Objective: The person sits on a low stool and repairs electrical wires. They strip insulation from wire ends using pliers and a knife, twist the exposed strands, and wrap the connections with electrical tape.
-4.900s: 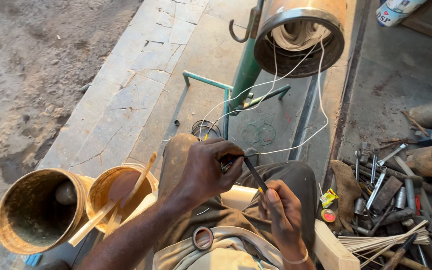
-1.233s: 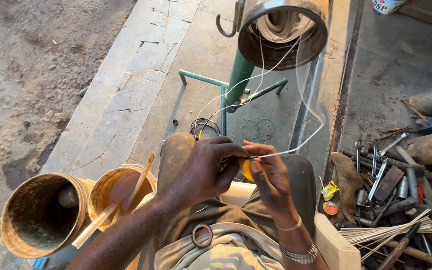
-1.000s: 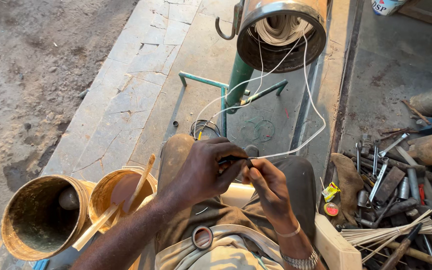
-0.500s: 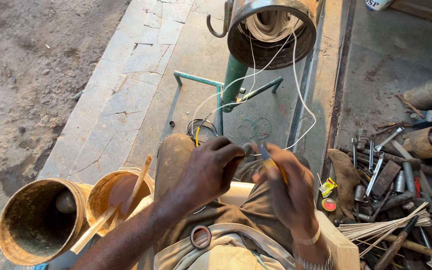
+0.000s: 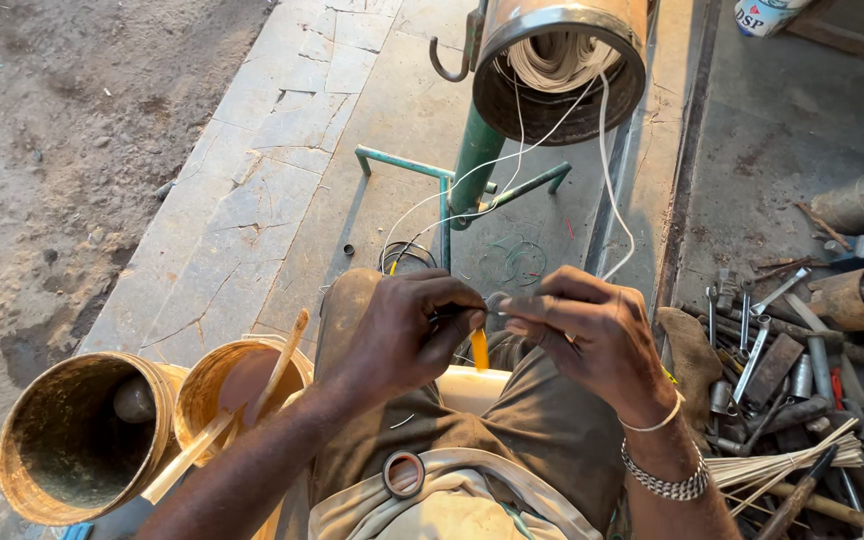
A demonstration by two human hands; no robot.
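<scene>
both hands meet over the lap: the left hand (image 5: pixel 407 335) pinches a small yellow-handled tool (image 5: pixel 479 348), its grip closed on it, and the right hand (image 5: pixel 592 330) has fingers pinched shut on the white cord (image 5: pixel 607 150) running down from the metal drum (image 5: pixel 560 62) on its green stand. i'd say the cord wants steady tension, fingertips close to the tool's tip. two rusty buckets (image 5: pixel 77 435) sit left, scrap tools (image 5: pixel 782 370) right.

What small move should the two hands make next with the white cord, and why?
Probably draw a little more white cord from the metal drum. The left hand and right hand pinch a small dark piece together at the fingertips, and the cord runs to the right hand with only slight slack.
</scene>
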